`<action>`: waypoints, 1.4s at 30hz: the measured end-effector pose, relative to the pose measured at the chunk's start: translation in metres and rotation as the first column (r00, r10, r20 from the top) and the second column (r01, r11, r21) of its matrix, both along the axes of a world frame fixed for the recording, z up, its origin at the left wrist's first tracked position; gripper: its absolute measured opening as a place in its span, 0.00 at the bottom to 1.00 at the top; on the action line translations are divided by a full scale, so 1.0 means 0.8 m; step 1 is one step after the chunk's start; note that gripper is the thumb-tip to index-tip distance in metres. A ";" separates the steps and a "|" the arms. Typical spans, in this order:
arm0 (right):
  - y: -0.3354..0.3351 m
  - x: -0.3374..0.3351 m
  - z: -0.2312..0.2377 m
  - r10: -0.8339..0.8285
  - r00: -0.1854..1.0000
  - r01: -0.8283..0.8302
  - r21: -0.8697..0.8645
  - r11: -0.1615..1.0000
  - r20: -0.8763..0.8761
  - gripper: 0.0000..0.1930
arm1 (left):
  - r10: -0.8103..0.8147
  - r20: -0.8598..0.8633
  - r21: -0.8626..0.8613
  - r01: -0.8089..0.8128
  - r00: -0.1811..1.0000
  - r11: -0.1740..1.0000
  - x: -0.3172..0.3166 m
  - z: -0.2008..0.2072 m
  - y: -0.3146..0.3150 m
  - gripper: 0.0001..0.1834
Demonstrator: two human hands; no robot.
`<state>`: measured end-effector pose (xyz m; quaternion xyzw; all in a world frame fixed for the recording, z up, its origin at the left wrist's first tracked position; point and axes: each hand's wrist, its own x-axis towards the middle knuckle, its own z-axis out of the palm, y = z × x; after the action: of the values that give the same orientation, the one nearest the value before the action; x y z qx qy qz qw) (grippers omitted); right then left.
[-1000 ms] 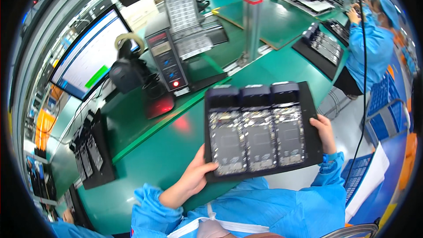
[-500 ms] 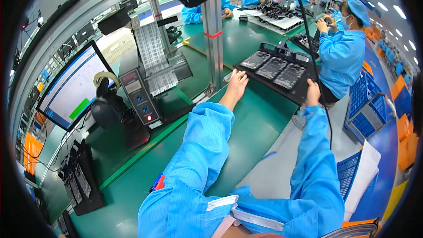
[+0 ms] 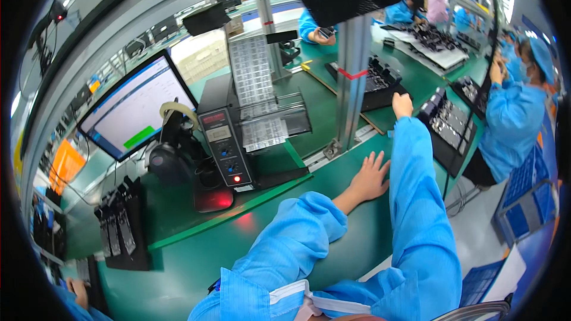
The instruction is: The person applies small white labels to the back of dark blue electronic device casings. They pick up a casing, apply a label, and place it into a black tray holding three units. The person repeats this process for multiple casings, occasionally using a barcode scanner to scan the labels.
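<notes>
My right hand point(image 3: 402, 105) is closed at the near right corner of a black tray point(image 3: 372, 102), which is partly behind the metal post and carries dark parts. My left hand point(image 3: 369, 179) rests on the green table point(image 3: 321, 244), fingers spread and holding nothing, beside my right sleeve. To the right of my right hand lies another black tray point(image 3: 437, 153), with rows of flat, shiny dark pieces and a raised block along its far left side. The post hides part of the first tray.
The metal post point(image 3: 353, 83) with red tape rises before me. Left of it stand a control box point(image 3: 225, 154) with a red light, a label roll feeder point(image 3: 256, 71), a monitor point(image 3: 140, 104) and a dark tray of parts point(image 3: 128, 255). A co-worker point(image 3: 514, 107) sits at right.
Both hands were on one black tray of parts. Now my left hand is off it, flat on the table, and my right is at a tray behind the post. The view has turned left.
</notes>
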<state>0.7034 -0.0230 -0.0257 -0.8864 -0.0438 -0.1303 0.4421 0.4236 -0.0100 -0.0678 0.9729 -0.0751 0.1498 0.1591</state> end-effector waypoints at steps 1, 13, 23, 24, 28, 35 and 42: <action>-0.009 -0.001 0.003 -0.023 0.990 0.010 0.089 0.996 0.141 0.20 | -0.019 0.018 -0.014 0.020 1.000 1.000 0.010 0.002 -0.006 0.30; -0.067 -0.434 0.097 0.544 0.349 -0.920 0.168 0.355 0.763 0.05 | 0.059 0.238 -0.820 0.168 0.970 0.547 -0.074 0.005 -0.025 0.23; 0.089 -0.746 0.030 0.858 -0.508 -0.683 0.641 -0.350 -0.073 0.20 | 0.736 0.676 -0.248 -0.930 0.034 0.271 -0.737 0.092 0.176 0.17; 0.112 -0.777 0.026 0.824 -0.543 -0.658 0.691 -0.298 -0.163 0.21 | 0.807 0.573 -0.351 -0.933 -0.143 0.084 -0.777 0.078 0.194 0.16; 0.175 -0.888 0.026 0.718 -0.638 -0.524 0.840 -0.141 -0.278 0.27 | 0.692 0.300 -0.676 -0.658 -0.656 -0.332 -0.915 0.046 0.291 0.23; 0.199 -0.939 0.012 0.859 -0.480 -0.557 0.818 -0.141 -0.179 0.24 | 0.850 0.068 -0.589 -0.709 -0.522 -0.388 -0.985 0.049 0.356 0.23; 0.188 -0.914 0.006 0.902 -0.425 -0.704 0.654 -0.276 -0.077 0.23 | 0.777 -0.045 -0.439 -0.687 -0.628 -0.580 -0.971 0.079 0.321 0.27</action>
<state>-0.0279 0.1277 -0.0209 -0.3917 -0.5568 0.5518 0.4817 -0.3532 0.2467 -0.0046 0.4226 0.8128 0.3997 0.0333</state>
